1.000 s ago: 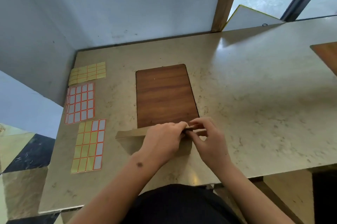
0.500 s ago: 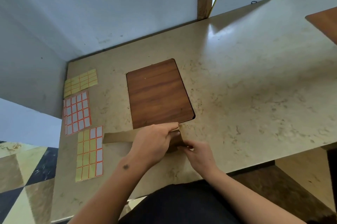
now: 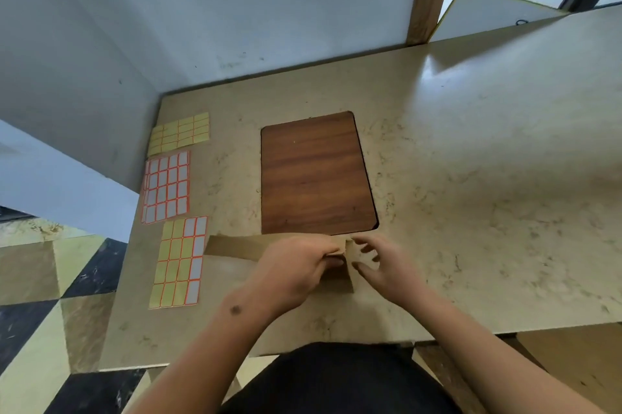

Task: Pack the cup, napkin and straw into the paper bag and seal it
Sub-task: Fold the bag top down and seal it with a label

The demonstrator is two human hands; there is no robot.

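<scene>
**Folding the bag's top edge**

The left hand (image 3: 296, 270) pinches the folded top of the paper bag (image 3: 235, 247), which stands at the worktop's (image 3: 471, 178) near edge. Just right of that grip, the right hand (image 3: 387, 265) hovers, fingers spread. The paper looks light and creasable, best held along the fold. Cup, napkin and straw are hidden.

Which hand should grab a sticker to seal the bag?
Probably left. The sticker sheets lie beside the left hand, but it pinches the bag's fold. The right hand is open, farther away.
</scene>
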